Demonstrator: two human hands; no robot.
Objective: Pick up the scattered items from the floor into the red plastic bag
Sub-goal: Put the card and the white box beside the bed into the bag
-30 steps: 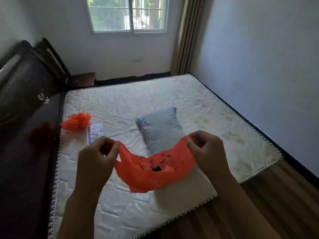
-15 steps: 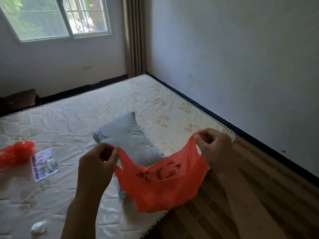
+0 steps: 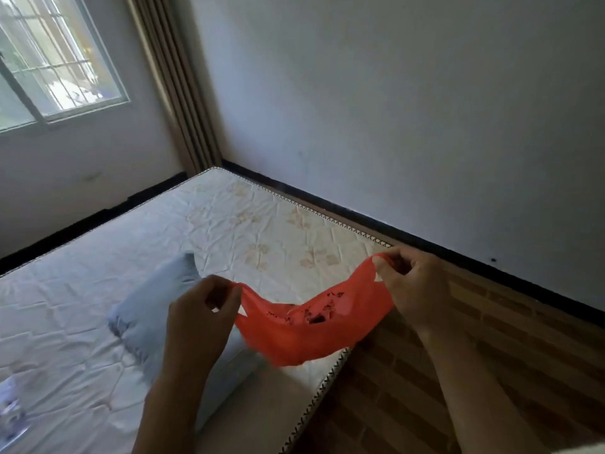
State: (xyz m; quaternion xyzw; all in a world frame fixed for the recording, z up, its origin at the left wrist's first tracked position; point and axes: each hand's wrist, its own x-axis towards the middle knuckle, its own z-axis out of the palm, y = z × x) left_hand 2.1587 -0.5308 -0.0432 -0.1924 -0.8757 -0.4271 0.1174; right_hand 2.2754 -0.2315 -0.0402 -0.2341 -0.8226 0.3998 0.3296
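Observation:
A red plastic bag [image 3: 311, 332] with black printed characters hangs stretched between my two hands, above the near corner of the mattress. My left hand [image 3: 199, 319] pinches its left handle. My right hand [image 3: 412, 283] pinches the right handle, a little higher and farther right. The bag's mouth faces up and sags in the middle. None of the scattered floor items shows in this view.
A bare white mattress [image 3: 229, 231] fills the left and centre, with a grey-blue pillow [image 3: 154, 309] on it and a printed paper [image 3: 9, 411] at the left edge. Wood-pattern floor [image 3: 491, 371] runs along the right, bounded by a white wall with black skirting.
My view has swung right: the headboard, the other red bag and most of the paper have left the frame, and more floor shows. My hands have pulled the bag wider apart.

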